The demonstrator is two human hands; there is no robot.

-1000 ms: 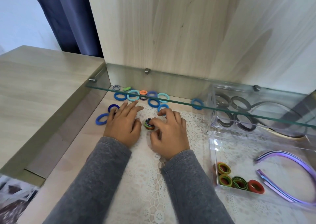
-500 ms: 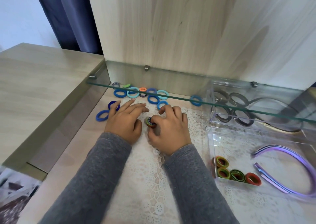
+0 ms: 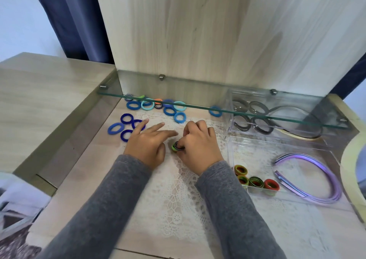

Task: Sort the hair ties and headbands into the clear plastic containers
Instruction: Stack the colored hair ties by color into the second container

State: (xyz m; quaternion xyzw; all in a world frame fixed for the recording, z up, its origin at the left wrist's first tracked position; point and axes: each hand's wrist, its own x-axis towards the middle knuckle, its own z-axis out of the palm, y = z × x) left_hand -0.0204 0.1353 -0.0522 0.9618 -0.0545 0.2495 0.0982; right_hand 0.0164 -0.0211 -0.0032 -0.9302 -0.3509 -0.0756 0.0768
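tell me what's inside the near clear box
Four multicoloured ties sit along the front wall, purple headbands to their right. The box has its right corner hidden behind a pale rim.

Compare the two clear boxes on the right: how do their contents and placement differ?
The far box holds grey hair ties and a dark headband; the near box holds multicoloured ties and purple headbands. The far box sits under the glass shelf; the near box lies in front of it. Both are clear plastic.

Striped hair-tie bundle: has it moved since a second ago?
Yes. The bundle, in the right hand, came toward the person, away from the light blue tie.
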